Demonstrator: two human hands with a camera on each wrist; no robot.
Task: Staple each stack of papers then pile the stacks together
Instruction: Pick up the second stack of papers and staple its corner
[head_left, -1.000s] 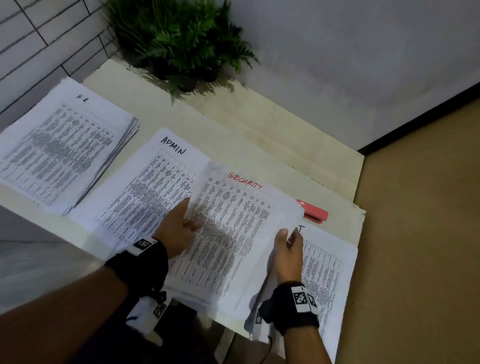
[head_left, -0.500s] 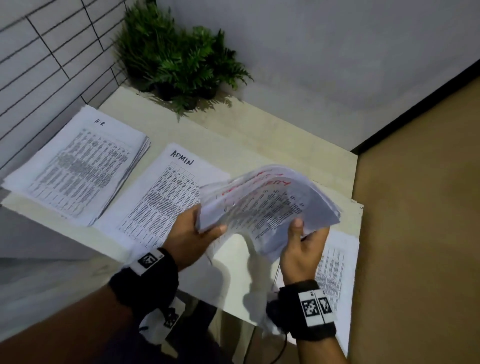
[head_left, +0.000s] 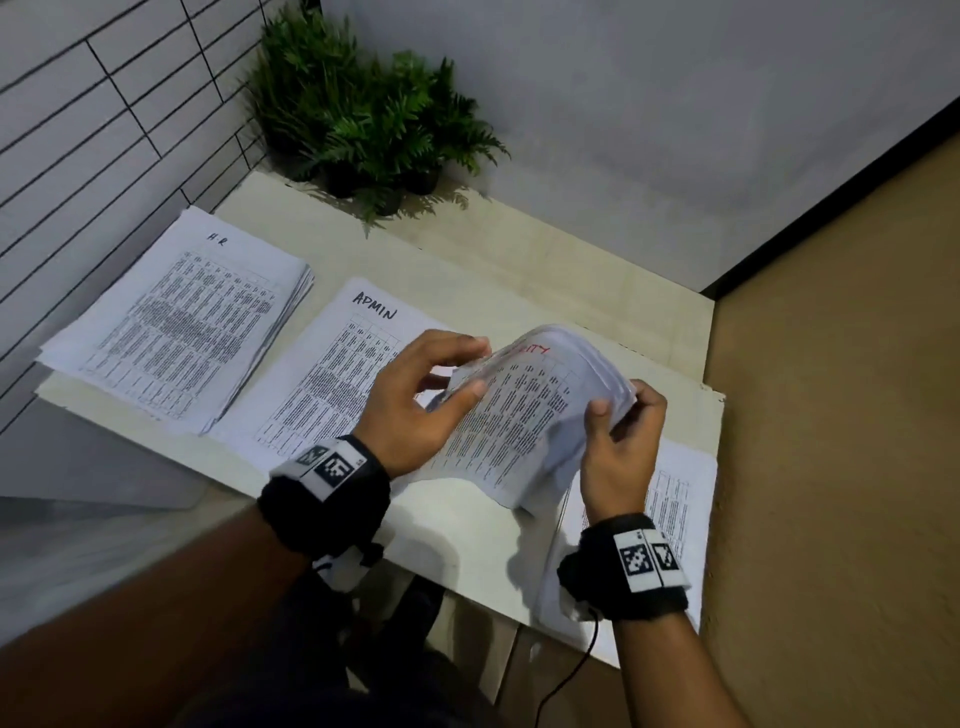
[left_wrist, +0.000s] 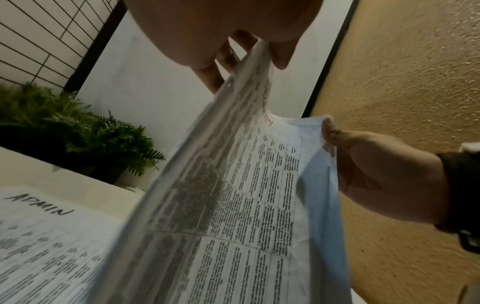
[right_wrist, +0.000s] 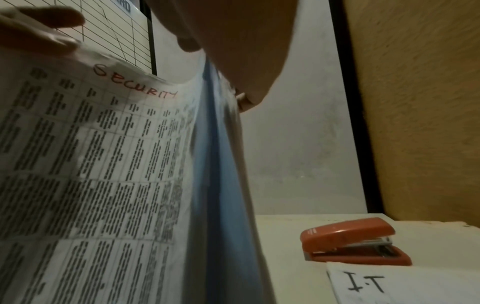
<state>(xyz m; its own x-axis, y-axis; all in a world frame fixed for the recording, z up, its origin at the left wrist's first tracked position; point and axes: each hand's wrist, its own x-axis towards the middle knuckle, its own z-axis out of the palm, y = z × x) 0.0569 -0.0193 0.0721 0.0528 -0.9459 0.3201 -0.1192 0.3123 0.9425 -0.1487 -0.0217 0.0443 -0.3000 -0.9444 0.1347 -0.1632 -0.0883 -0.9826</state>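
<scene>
Both hands hold the SECURITY stack (head_left: 524, 415) above the table, its top bent over. My left hand (head_left: 415, 400) pinches the stack's upper left edge between thumb and fingers (left_wrist: 280, 51). My right hand (head_left: 623, 441) grips the right edge, thumb on the front page (left_wrist: 328, 131). The red heading SECURITY (right_wrist: 135, 84) shows in the right wrist view. An orange stapler (right_wrist: 355, 240) lies on the table behind the I.T stack (right_wrist: 389, 286). The ADMIN stack (head_left: 332, 374) and the HR stack (head_left: 182, 322) lie flat to the left.
The cream table (head_left: 519, 270) stands in a corner with a tiled wall on the left. Potted ferns (head_left: 374, 119) sit at the back. The I.T stack (head_left: 670, 499) overhangs the front right edge. A brown floor (head_left: 831, 415) lies to the right.
The SECURITY stack was lifted off the table and brought more upright, its top curling over. My left hand moved up to its top left edge. The stapler is now hidden in the head view.
</scene>
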